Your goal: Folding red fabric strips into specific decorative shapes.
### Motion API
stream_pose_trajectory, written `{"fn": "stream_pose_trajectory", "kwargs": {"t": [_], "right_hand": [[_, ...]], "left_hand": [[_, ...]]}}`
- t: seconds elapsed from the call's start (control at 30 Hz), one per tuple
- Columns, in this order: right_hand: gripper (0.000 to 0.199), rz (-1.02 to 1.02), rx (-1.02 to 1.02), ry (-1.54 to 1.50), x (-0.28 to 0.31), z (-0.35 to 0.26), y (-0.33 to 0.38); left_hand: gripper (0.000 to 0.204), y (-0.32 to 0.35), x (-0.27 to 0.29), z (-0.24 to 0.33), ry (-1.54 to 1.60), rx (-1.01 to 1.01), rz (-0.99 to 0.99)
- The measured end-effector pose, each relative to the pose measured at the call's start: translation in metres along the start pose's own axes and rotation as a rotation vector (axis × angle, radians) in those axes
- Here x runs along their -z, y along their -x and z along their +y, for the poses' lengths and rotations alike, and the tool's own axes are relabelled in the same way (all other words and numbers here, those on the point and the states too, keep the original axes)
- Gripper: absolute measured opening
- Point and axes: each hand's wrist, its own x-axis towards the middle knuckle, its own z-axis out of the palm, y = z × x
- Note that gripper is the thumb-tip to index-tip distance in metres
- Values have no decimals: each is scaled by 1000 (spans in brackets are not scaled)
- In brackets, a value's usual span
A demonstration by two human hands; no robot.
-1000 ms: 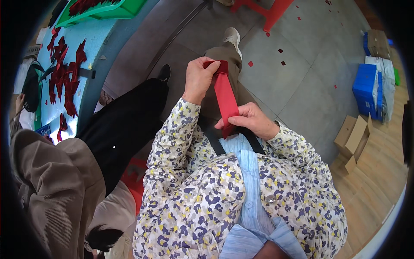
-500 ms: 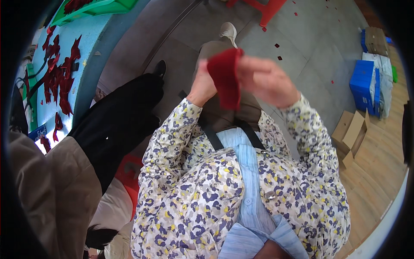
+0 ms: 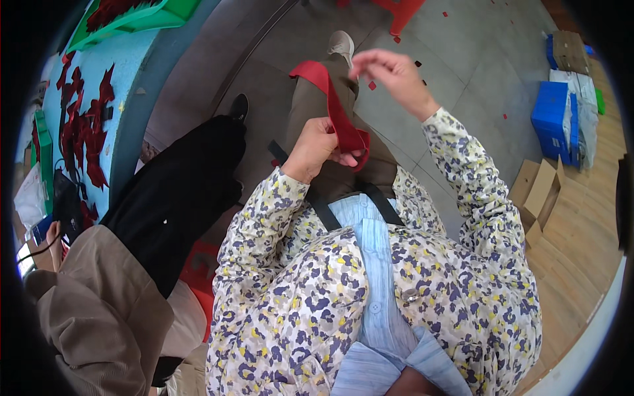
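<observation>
A wide dark-red ribbon strip (image 3: 337, 112) is held in my left hand (image 3: 316, 150), with thumb and fingers closed on its lower part. Its upper end arches up and away to the left over my knee, while the lower end folds beneath my fingers. To the upper right, my right hand (image 3: 398, 80) is raised apart from the ribbon. Its fingers are loosely bent and spread, slightly blurred at the tips, and I see nothing in them.
On the left, a light-blue table (image 3: 129, 99) bears several red ribbon pieces (image 3: 86, 132) and a green tray (image 3: 132, 28). Another person's dark-trousered leg (image 3: 178, 178) is close by. Rightward stand a blue bin (image 3: 550, 122) and a cardboard box (image 3: 543, 198). Red scraps dot the floor.
My right hand has moved up and away from the ribbon. My left hand has come lower, and the ribbon, folded before, now hangs out in a long curve.
</observation>
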Motion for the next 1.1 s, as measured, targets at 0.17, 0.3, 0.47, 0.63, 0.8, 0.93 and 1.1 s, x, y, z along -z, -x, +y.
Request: {"fn": "stream_pose_trajectory", "kwargs": {"t": [0.17, 0.3, 0.47, 0.63, 0.8, 0.93, 1.1], "right_hand": [[32, -211, -519, -63, -19, -45, 16], [33, -52, -423, -422, -5, -40, 18], [32, 184, -95, -605, 19, -64, 17], [24, 169, -187, -526, 46, -81, 19], [25, 95, -183, -547, 70, -108, 20], [27, 7, 37, -188, 83, -135, 18], [26, -21, 194, 328, 89, -188, 20]], "left_hand": [[19, 3, -31, 25, 4, -86, 76], [18, -5, -60, 44, 20, -167, 37], [17, -9, -80, 59, 90, -218, 10], [16, -7, -98, 75, 209, -370, -21], [15, 6, -114, 99, 241, -451, -81], [14, 26, -122, 119, 232, -524, -122], [13, 64, -133, 156, 196, -644, -60]]}}
